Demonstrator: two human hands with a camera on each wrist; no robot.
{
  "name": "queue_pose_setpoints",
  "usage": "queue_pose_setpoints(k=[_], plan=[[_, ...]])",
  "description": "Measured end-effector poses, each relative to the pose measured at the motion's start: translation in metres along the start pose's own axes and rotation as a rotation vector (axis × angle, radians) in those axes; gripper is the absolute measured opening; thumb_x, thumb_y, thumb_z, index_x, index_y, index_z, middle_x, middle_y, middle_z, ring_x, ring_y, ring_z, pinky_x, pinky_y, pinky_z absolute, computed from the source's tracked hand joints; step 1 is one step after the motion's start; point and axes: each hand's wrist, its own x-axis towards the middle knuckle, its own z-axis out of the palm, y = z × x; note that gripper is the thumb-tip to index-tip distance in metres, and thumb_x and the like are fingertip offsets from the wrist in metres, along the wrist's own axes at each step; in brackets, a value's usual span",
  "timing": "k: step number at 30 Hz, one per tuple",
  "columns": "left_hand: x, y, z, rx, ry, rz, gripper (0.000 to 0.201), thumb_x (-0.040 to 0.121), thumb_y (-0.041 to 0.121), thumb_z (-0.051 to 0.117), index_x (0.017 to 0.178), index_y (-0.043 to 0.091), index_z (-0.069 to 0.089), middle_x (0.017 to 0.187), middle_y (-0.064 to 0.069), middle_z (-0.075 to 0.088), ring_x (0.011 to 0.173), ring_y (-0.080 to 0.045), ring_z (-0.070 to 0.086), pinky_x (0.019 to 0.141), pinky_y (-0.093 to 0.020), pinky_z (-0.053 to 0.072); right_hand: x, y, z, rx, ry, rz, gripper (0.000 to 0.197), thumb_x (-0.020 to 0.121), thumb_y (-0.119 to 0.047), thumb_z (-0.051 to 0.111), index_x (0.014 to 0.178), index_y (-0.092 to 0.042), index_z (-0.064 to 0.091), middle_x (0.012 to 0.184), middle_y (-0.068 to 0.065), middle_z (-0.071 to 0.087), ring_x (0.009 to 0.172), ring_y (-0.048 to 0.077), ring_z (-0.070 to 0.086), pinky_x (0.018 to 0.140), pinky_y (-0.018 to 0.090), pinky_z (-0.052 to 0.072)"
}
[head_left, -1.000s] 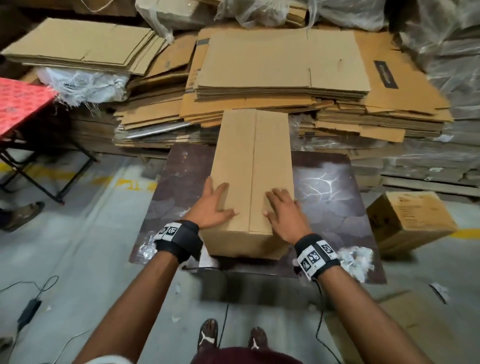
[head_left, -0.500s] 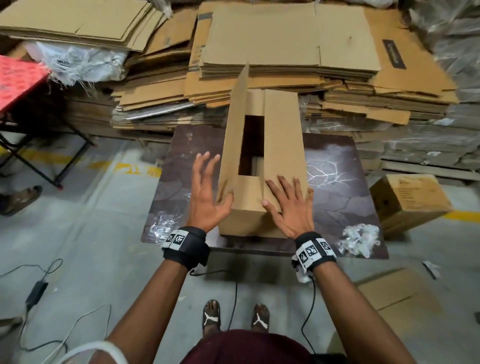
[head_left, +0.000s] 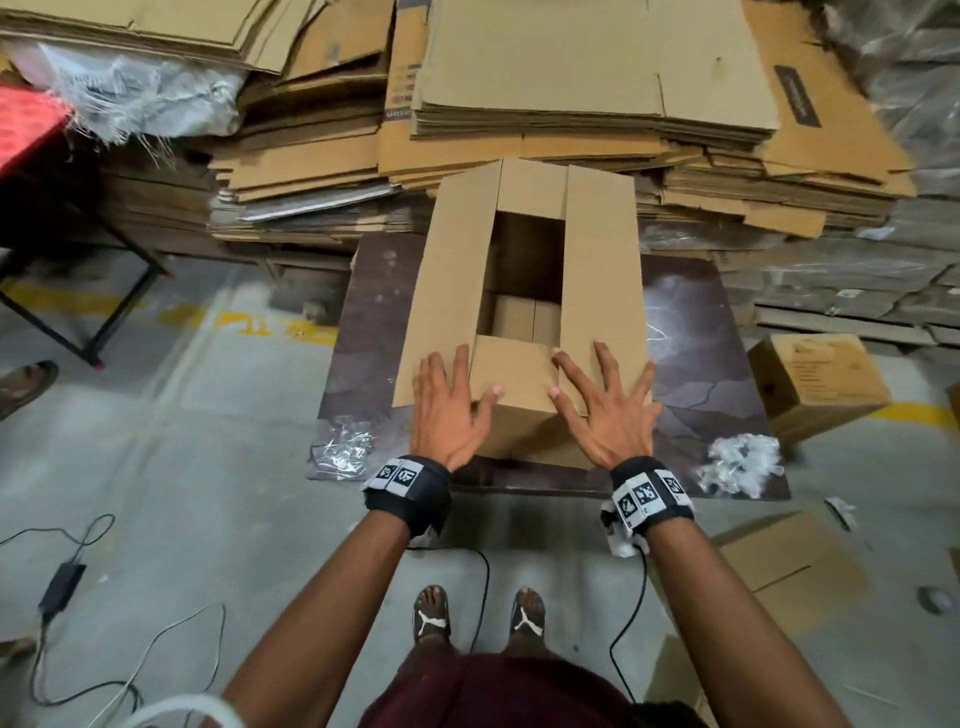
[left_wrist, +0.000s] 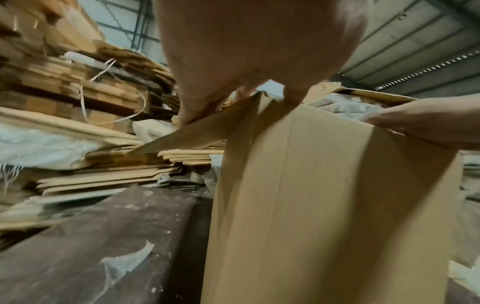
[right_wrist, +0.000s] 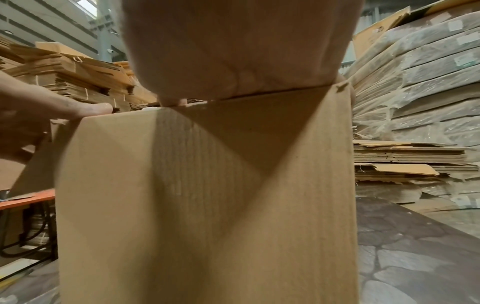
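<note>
Pressing flat with both grips, fingers straight and spread, clamped on nothing: left grip (head_left: 447, 415) on the left flap (head_left: 452, 270), right grip (head_left: 608, 415) on the right flap (head_left: 597, 270) of the tall brown cardboard box (head_left: 519, 431), upright on the dark marbled tabletop (head_left: 701, 374).

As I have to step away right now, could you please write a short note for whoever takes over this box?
Left hand: open, fingers flat on the left long flap.
Right hand: open, flat on the right long flap.
The cardboard box stands on the dark table.
Done: the near short flap is folded in.
To do: the long flaps stand apart with the inside showing; probably press them together.
</note>
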Motion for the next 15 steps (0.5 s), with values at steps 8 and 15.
queue_pose_setpoints(k=[8,15], plan=[[0.023,-0.018,-0.013,-0.06,-0.083,0.024,0.074,0.103,0.063,0.029,0.164,0.026,0.007,0.168,-0.026,0.007,0.157,-0.037,0.005,0.126,-0.054,0.01,0.0,-0.028,-0.005,0.034,-0.059,0.08,0.056,0.094,-0.08,0.021,0.148,-0.07,0.01,0.169,-0.016,-0.006,0.145,0.061,-0.017,0.104,0.085,0.013],[0.026,0.024,-0.029,0.276,0.003,0.26,0.063,0.09,0.019,0.048,0.153,0.021,0.039,0.167,-0.019,0.016,0.156,-0.039,-0.007,0.125,-0.062,0.003,0.015,-0.033,-0.06,0.058,0.015,-0.067,0.04,0.095,-0.061,0.041,0.127,-0.038,0.05,0.16,-0.006,0.027,0.147,0.057,0.01,0.107,0.085,0.014]])
